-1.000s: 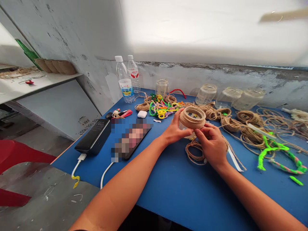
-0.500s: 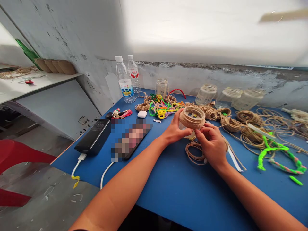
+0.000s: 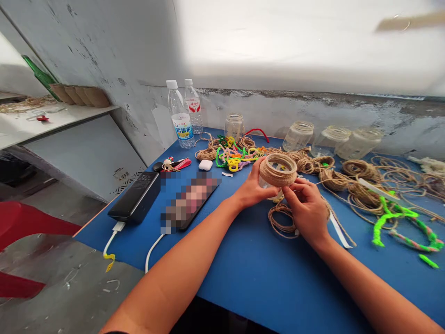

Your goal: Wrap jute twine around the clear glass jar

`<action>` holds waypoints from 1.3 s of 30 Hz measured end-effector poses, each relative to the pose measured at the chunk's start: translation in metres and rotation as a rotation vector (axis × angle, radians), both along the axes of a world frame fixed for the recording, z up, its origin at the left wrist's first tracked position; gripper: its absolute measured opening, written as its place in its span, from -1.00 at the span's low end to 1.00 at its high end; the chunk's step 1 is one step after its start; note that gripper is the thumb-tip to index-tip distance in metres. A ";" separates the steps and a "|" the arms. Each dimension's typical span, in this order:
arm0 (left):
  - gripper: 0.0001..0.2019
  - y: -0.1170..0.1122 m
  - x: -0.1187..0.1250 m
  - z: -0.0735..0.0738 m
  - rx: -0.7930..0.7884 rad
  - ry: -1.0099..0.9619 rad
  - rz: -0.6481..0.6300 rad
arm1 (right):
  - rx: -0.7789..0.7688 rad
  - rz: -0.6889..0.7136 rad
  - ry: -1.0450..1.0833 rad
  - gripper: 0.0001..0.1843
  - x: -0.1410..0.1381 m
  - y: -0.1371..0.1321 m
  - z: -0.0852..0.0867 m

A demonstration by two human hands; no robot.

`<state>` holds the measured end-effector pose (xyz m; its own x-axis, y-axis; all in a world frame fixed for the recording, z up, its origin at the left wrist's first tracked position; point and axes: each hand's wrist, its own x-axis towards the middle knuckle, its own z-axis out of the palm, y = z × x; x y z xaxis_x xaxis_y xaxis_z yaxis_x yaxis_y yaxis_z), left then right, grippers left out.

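Observation:
Over the blue table [image 3: 264,278] I hold a glass jar [image 3: 277,172] whose upper part is wound with jute twine. My left hand [image 3: 253,188] grips the jar's left side, fingers curled round it. My right hand [image 3: 306,208] is at its lower right, thumb and fingers pinched against the twine wrap. A loose coil of twine [image 3: 281,221] lies on the table just under my hands, partly hidden by the right one.
A power bank [image 3: 135,197] and a phone [image 3: 189,200] lie to the left with cables. Two water bottles [image 3: 182,116], several bare jars [image 3: 298,136], coloured pipe cleaners [image 3: 232,155], twine bundles [image 3: 358,178] and green cord [image 3: 399,218] crowd the back and right.

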<state>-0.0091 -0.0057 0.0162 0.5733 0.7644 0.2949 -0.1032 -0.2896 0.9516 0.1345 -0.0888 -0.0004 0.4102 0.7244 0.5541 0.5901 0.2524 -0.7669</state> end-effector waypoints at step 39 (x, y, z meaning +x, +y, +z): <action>-0.05 0.000 -0.001 -0.001 -0.022 0.023 -0.003 | -0.006 0.003 -0.009 -0.67 0.001 0.000 0.000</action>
